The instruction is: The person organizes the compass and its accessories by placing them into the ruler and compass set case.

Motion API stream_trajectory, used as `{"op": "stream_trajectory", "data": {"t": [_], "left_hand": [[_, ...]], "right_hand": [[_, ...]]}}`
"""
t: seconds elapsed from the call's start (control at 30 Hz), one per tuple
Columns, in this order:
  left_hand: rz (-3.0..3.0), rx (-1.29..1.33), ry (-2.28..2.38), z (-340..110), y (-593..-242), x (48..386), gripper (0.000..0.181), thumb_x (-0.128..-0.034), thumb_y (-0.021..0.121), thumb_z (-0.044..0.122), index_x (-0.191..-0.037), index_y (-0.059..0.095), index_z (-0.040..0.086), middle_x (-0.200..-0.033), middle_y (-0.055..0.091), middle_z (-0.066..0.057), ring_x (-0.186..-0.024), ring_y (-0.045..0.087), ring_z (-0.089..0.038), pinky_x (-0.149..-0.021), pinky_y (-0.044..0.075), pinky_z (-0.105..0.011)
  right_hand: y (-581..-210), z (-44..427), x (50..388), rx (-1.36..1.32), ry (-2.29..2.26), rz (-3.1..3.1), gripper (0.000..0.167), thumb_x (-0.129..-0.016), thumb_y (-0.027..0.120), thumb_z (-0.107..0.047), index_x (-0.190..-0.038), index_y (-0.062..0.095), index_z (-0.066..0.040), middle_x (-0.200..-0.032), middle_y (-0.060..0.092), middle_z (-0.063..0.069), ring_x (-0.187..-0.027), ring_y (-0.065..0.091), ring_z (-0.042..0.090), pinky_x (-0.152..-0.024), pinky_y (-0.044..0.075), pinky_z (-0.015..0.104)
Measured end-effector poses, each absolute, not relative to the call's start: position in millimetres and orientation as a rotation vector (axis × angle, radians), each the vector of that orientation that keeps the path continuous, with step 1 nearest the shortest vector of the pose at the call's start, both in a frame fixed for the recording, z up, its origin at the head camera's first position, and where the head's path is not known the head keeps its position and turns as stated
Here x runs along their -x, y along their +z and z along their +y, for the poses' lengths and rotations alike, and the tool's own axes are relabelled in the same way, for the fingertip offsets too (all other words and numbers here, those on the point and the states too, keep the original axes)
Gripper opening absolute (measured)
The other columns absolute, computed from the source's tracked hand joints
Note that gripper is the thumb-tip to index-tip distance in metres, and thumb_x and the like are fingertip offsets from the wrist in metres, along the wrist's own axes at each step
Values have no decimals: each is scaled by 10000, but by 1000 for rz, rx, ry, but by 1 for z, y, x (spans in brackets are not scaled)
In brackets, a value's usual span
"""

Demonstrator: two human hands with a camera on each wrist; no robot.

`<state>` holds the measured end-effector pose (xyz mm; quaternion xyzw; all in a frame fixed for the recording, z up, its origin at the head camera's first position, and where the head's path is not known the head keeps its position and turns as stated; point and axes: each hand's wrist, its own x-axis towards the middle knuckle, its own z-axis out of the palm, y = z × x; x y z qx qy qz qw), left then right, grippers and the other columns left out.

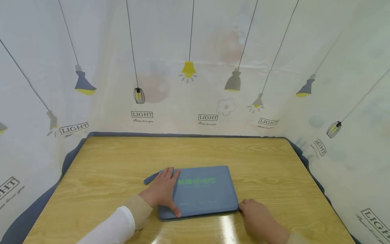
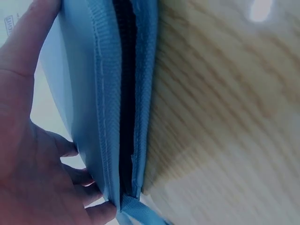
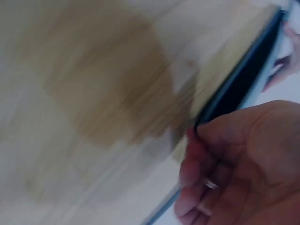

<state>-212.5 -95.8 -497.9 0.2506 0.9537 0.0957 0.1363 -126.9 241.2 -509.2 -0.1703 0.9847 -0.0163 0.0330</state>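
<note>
A blue-grey zippered document pouch (image 1: 204, 193) with green lettering lies flat on the wooden table. My left hand (image 1: 164, 189) rests on its left part, thumb and fingers spread. At the pouch's near right corner, my right hand (image 1: 257, 217) pinches what looks like the zipper pull, mostly hidden by the fingertips. In the left wrist view the zippered edge (image 2: 105, 93) gapes, with a dark opening (image 2: 126, 93) between its two sides. The right wrist view shows this gap running up to the pinching thumb and finger. A wrist strap (image 1: 151, 178) sticks out at the pouch's far left corner.
The wooden tabletop (image 1: 122, 152) has a dark blue border (image 1: 182, 135) along its back and sides. Pale wall covering (image 1: 170, 112) printed with hanging lamps rises behind the table and on both sides.
</note>
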Motion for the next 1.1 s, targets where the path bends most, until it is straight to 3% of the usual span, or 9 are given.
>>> {"op": "stream_trajectory", "data": {"t": [0.27, 0.4, 0.53, 0.6, 0.7, 0.87, 0.97, 1.1], "left_hand": [[2869, -619, 284, -90, -506, 197, 1506, -331, 646, 893, -1498, 213, 45, -1490, 242, -270, -1377, 236, -429, -1075, 275, -578], [2953, -516, 238, -76, -502, 179, 1412, -414, 618, 895, -1440, 322, -29, -1349, 404, -302, -1230, 405, -450, -922, 407, -590], [2974, -552, 258, -65, -495, 168, 1212, -515, 687, 781, -1393, 417, -9, -1136, 538, -257, -979, 558, -376, -740, 503, -489], [2915, -619, 280, -60, -492, 164, 1184, -501, 731, 716, -1419, 402, 45, -1080, 550, -210, -861, 584, -300, -666, 513, -418], [2819, -703, 288, -50, -491, 157, 1274, -416, 778, 664, -1462, 339, 86, -1074, 558, -170, -785, 588, -232, -654, 512, -363], [2839, -669, 175, -31, -490, 150, 1395, -301, 831, 647, -1433, 351, -11, -1033, 600, -170, -811, 597, -230, -701, 530, -343], [2855, -633, 128, -23, -487, 150, 1382, -297, 848, 636, -1401, 382, -52, -1012, 622, -175, -835, 609, -231, -704, 541, -330], [2855, -614, 137, -21, -483, 149, 1370, -289, 864, 610, -1382, 400, -71, -1043, 640, -180, -888, 624, -239, -740, 545, -332]], "right_hand": [[-510, 233, 141, 292, -266, 3044, 164, -838, 635, -125, -700, 553, -92, -660, 561, 40, -618, 573, 222, -506, 442, 385], [-507, 242, 172, 267, -208, 3031, 103, -865, 620, -113, -767, 605, -86, -748, 620, 66, -691, 617, 253, -561, 482, 407], [-513, 249, 210, 217, -146, 3086, 116, -900, 523, -57, -877, 637, -65, -837, 639, 107, -739, 627, 310, -583, 503, 439], [-517, 249, 229, 183, -139, 3103, 179, -917, 458, -37, -929, 636, -53, -858, 624, 127, -751, 617, 327, -596, 509, 453], [-521, 244, 255, 142, -102, 3091, 241, -947, 398, -36, -1020, 628, -49, -915, 604, 148, -822, 610, 349, -649, 519, 482], [-521, 235, 279, 141, -40, 3047, 273, -981, 387, -78, -1127, 618, -68, -1029, 608, 156, -934, 605, 368, -720, 516, 515], [-520, 234, 279, 156, -17, 3047, 275, -976, 394, -81, -1117, 629, -68, -1022, 619, 140, -917, 610, 355, -729, 516, 506], [-516, 234, 254, 255, 0, 3077, 214, -938, 458, -68, -962, 670, -70, -868, 621, 105, -779, 619, 315, -641, 517, 467]]}}
